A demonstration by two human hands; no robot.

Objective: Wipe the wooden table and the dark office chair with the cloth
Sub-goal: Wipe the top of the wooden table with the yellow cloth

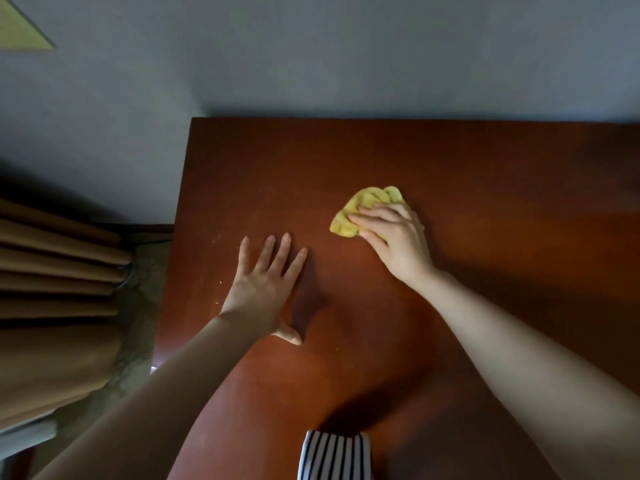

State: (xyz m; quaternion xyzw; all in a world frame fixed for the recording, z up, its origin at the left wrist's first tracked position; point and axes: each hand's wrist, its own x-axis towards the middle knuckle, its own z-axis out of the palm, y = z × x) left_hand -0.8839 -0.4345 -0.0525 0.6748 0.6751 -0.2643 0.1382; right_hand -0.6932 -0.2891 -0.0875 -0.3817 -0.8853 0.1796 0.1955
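Striped black-and-white fabric [334,457] sits at the bottom edge of the view, closest to you, over the near part of the wooden table [485,188]. Both of your bare forearms reach forward from there across the reddish-brown top.

Your left hand [265,289] lies flat on the wood, palm down, fingers straight and spread, thumb angled out toward you. It grasps nothing. A few small pale specks [220,282] lie on the surface just beside it, toward the table's left edge.

Your right hand [394,240] is farther out and to the right, well apart from the left. Its fingers curl over the crumpled yellow cloth [360,209] and hold it down against the table; the thumb is hidden, so you cannot tell how it sits. The cloth bulges out past your fingertips on the far and left sides, roughly in the middle of the tabletop.

Beyond the table's far edge rises a plain grey wall [311,57]. To the left, tan pleated curtain [52,306] hangs down beside the table, with mottled floor [138,323] between the two.
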